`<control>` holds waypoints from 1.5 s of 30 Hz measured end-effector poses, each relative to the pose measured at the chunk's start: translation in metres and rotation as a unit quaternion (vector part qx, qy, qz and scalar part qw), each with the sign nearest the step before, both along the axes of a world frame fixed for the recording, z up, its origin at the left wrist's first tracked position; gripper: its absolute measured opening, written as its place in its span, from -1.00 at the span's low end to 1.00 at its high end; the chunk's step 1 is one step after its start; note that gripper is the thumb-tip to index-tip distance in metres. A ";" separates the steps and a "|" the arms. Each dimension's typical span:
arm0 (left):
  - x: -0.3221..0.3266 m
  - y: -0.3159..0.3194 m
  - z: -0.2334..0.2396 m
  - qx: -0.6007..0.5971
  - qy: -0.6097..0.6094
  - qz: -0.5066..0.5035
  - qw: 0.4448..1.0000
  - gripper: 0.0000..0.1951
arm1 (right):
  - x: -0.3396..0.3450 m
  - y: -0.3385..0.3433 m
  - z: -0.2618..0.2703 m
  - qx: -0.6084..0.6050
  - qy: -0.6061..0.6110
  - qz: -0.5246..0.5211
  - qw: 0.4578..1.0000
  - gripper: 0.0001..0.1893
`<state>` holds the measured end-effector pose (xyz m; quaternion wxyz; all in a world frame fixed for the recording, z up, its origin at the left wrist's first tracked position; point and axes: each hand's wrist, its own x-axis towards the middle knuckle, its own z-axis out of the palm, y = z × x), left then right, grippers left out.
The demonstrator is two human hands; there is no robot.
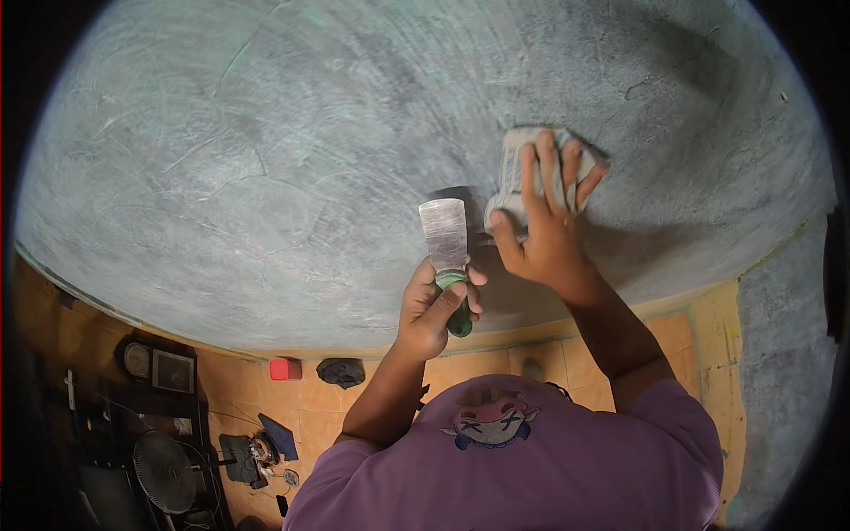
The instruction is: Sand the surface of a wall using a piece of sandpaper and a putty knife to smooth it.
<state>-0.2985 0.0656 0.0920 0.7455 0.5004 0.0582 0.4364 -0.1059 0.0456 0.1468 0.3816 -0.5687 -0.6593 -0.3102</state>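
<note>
A putty knife (446,229) with a broad metal blade and a green handle is in my left hand (428,312). The thumb lies over its handle, and the blade points up in front of the wall (285,166). Spread across a creased sheet of sandpaper (514,159), my right hand (551,239) presses it against the wall, to the right of the blade. Printing shows on the sheet's pale back, and its grit side is hidden. Grey-green, the wall bears curved scuff marks and fine cracks.
Orange floor tiles (478,362) run along the wall's base. A red box (285,369) and a black bag (340,373) lie there. At lower left are a fan (165,472), a clock (137,360), a framed picture (173,371) and scattered cables.
</note>
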 end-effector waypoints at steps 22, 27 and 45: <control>0.117 -0.024 -0.003 -0.004 0.104 0.079 0.991 -0.65 | 0.143 -0.054 -0.053 0.068 0.098 -0.031 0.992 -0.27; 0.145 -0.030 -0.001 -0.004 0.137 0.053 0.989 -0.73 | 0.158 -0.060 -0.032 0.056 0.079 -0.047 0.994 -0.17; 0.206 -0.047 0.001 0.057 0.129 0.025 0.990 -0.81 | 0.219 -0.086 -0.047 0.023 0.060 -0.020 0.998 -0.28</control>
